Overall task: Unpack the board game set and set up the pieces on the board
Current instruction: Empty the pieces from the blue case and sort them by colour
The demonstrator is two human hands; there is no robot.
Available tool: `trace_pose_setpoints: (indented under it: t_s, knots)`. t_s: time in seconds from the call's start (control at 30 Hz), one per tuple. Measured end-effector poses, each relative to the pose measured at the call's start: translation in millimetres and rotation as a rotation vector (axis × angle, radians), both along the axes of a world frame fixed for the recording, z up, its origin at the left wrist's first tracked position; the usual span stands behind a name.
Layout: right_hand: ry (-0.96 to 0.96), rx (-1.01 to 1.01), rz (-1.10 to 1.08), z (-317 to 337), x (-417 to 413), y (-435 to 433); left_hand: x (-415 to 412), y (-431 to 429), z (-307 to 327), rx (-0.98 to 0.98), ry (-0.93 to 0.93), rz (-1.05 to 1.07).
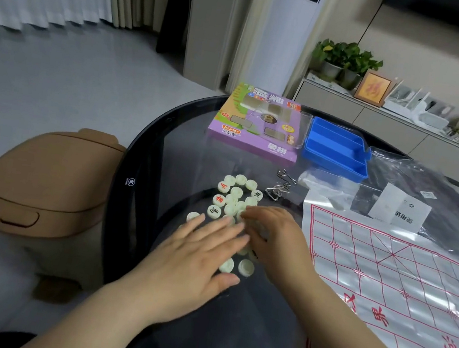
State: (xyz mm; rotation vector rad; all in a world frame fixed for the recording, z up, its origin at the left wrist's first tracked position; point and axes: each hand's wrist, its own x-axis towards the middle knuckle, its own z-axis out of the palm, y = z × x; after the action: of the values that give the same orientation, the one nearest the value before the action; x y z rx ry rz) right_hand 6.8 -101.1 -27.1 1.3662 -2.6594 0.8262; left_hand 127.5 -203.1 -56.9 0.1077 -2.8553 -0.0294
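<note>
Far left, on the floor: a tan plastic lidded waste bin [42, 177], standing just beside the round dark glass table [136, 157].

Left hand [199, 255]: palm down, fingers straight and spread, laid flat on the near-left part of the cluster of pale round game pieces [233, 201]. It grips nothing. One piece lies just beyond its fingertips, and two lie near its thumb.

The cluster sits on the table left of centre. Pieces at its far side are uncovered. Several show red or black characters, while others are blank side up.

Right hand [275, 236]: palm down, fingers extended leftward over the near-right part of the cluster, meeting the left fingertips. The fingers are blurred, and no grip on any piece is visible.

Far side of the table: a purple cardboard game box [257, 136], then a blue plastic compartment tray [334, 150] to its right. A bent metal wire puzzle [281, 187] lies between the box and the cluster.

Right: a white plastic board sheet printed with a red grid [401, 286], spread flat just beside the right forearm, with no pieces on it. A crumpled clear plastic bag [415, 185] lies at its far edge.
</note>
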Motion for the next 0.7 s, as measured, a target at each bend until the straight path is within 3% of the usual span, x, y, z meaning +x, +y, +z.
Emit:
trace_pose_setpoints:
  t_s: [0.3, 0.6, 0.7]
  knots:
    - [0.076, -0.050, -0.022, 9.0, 1.2, -5.6, 1.8, -2.1, 4.6, 0.035, 0.019, -0.019]
    - [-0.032, -0.146, 0.047, 8.5, 12.9, 25.2, 4.3, -7.0, 12.0, 0.089, -0.083, 0.057]
    - [-0.054, -0.094, 0.013, 5.4, 15.3, 18.9, 5.0, -5.7, 10.7, 0.094, -0.042, 0.063]
